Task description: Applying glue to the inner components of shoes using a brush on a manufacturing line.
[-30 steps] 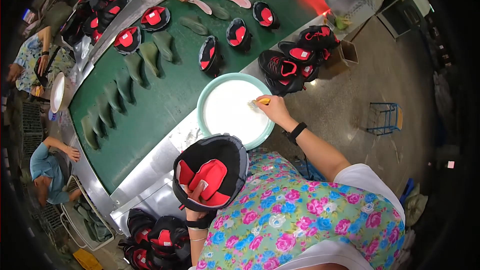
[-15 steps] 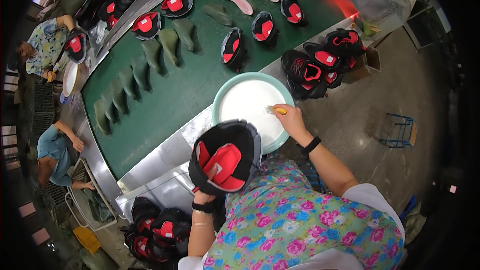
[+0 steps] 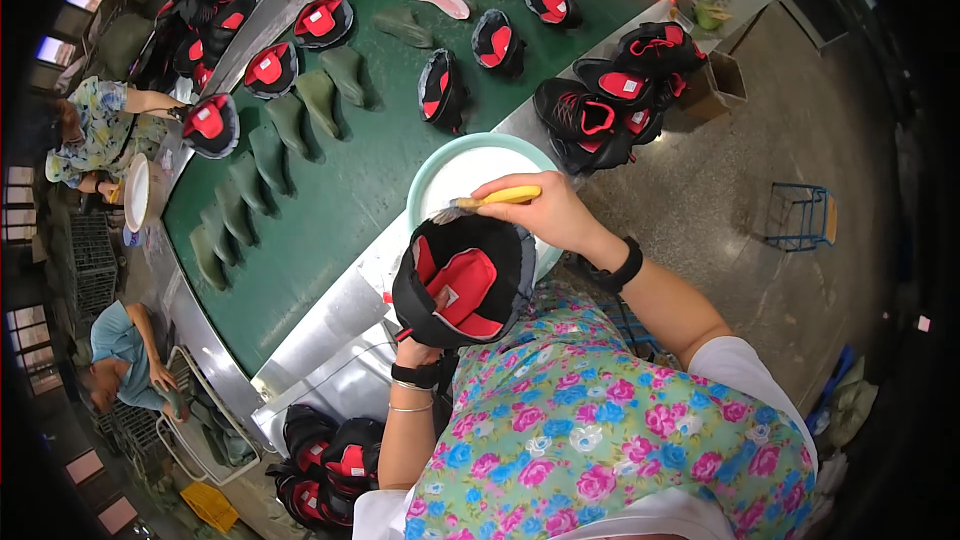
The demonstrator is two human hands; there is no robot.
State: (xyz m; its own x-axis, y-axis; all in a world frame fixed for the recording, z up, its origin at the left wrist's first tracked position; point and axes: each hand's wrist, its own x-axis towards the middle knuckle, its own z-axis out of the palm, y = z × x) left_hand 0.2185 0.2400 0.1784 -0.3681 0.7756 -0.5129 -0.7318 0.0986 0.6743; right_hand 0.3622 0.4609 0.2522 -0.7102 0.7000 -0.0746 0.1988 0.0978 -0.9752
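Above the desk edge: shoe upper and brush held over the basin.
Left hand (image 3: 432, 312) was closed inside the black shoe upper (image 3: 462, 280) with red lining, holding it opening-up before the floral shirt. Just right, the right hand (image 3: 545, 212) pinched a yellow-handled brush (image 3: 490, 202), bristles at the upper's rim, over the pale green basin (image 3: 425, 185) on the desk (image 3: 330, 340). Finished black shoes (image 3: 600, 105) lay beyond.

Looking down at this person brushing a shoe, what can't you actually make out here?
- Left hand: mostly behind the shoe upper it holds, head view.
- Brush bristles: too small to show whether they touch the upper.
- Bowl contents: just white, partly behind the right hand.
- Shoes below the table: dark, part hidden by the left forearm.
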